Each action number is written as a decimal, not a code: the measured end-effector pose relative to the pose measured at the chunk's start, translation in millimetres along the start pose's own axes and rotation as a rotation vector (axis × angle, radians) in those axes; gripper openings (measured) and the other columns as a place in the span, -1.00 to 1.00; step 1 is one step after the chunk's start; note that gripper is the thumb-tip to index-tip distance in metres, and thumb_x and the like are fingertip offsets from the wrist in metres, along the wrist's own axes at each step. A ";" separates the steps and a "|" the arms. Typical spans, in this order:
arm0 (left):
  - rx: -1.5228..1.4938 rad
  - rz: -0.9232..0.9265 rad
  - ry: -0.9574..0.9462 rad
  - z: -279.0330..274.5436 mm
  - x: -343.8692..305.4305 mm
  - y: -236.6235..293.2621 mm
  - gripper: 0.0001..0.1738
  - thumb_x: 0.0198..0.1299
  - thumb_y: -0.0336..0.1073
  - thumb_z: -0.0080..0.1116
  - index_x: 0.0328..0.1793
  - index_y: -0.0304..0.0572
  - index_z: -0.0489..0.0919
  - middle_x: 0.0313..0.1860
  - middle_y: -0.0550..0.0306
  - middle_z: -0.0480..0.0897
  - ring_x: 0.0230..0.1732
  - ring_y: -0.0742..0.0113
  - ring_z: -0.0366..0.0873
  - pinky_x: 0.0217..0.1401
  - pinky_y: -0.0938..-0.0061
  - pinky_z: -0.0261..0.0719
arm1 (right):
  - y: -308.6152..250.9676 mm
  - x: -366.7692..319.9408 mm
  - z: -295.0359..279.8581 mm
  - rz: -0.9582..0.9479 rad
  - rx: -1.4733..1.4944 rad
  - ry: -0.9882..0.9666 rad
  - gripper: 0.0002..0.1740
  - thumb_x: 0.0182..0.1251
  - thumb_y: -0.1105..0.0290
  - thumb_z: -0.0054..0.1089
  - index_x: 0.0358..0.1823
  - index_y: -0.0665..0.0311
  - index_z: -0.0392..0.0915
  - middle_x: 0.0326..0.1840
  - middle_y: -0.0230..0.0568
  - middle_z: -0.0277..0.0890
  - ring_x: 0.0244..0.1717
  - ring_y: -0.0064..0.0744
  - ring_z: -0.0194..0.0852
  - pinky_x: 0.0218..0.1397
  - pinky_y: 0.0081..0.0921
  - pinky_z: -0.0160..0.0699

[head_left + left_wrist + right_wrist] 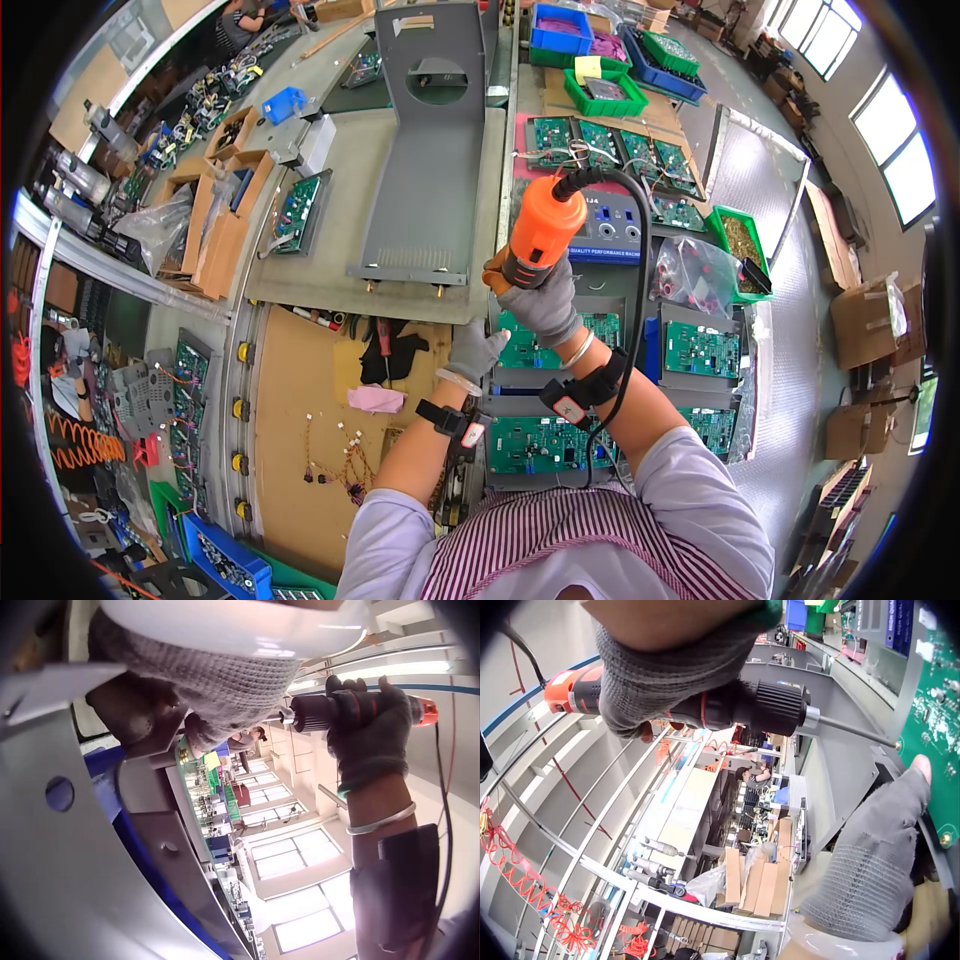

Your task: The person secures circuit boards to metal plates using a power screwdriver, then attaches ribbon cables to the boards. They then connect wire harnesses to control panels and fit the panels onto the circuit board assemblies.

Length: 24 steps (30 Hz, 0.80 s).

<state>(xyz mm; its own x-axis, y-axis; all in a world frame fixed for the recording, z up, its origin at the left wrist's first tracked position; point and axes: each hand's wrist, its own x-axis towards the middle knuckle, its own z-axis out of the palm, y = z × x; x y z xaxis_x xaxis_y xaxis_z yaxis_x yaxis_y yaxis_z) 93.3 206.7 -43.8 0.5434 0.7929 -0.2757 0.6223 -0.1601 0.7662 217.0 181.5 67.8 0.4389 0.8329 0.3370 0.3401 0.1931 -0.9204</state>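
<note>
My gloved right hand (pixel 540 305) grips an orange and black electric screwdriver (pixel 545 225), its cable curving back over the forearm. In the right wrist view the long bit (pixel 855 730) reaches down to a brass-coloured fastener at the corner of a green circuit board (pixel 934 724). My gloved left hand (pixel 870 844) holds that board at its edge, the bare thumb tip on the board close below the bit. Its other fingers are mostly hidden there. The head view shows the left hand at the left side of the board, which the right hand partly covers.
A bent grey metal housing (pixel 425 190) stands on the bench ahead. More circuit boards (pixel 703 347) lie to the right, beside a blue-labelled panel (pixel 610 228) and a bag of small parts (pixel 693 275). Left of the hands, a screwdriver (pixel 384 338) and wire bundles (pixel 345 455) lie on cardboard.
</note>
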 end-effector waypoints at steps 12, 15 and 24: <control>-0.025 0.135 0.078 27.2 14.1 -34.9 -0.51 -0.12 -0.02 0.29 -0.31 -0.34 0.48 -0.38 -0.23 0.58 -0.27 -0.06 0.56 -0.22 0.20 0.45 | -2.8 -26.0 -6.9 -0.035 0.161 0.118 -0.53 -0.14 0.51 0.38 -0.15 0.24 0.37 -0.36 -0.40 0.54 -0.31 -0.58 0.52 -0.20 -0.58 0.51; 0.043 0.046 0.044 14.4 10.6 -14.1 -0.51 -0.11 -0.04 0.28 -0.26 -0.38 0.51 -0.36 -0.23 0.59 -0.27 -0.04 0.57 -0.19 0.24 0.46 | -37.4 -8.2 -15.7 -0.011 0.314 0.250 -0.52 -0.13 0.55 0.31 -0.12 0.26 0.33 -0.35 -0.34 0.52 -0.30 -0.55 0.52 -0.22 -0.54 0.52; -0.029 0.065 0.088 15.1 4.3 -13.2 -0.54 -0.10 -0.05 0.30 -0.32 -0.37 0.53 -0.40 -0.21 0.59 -0.34 0.01 0.57 -0.25 0.25 0.46 | -179.1 -119.1 -151.6 -0.715 0.408 0.063 -0.48 -0.03 0.41 0.35 0.00 0.36 0.38 -0.16 -0.15 0.46 0.02 -0.19 0.43 0.08 -0.25 0.42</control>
<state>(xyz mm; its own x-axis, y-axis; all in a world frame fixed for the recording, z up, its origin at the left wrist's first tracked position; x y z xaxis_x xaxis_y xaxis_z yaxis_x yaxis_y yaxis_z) 95.9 203.3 -63.8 0.5293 0.8304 -0.1740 0.5706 -0.1967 0.7973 230.0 -30.9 222.6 0.2815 0.4090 0.8680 0.2313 0.8490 -0.4751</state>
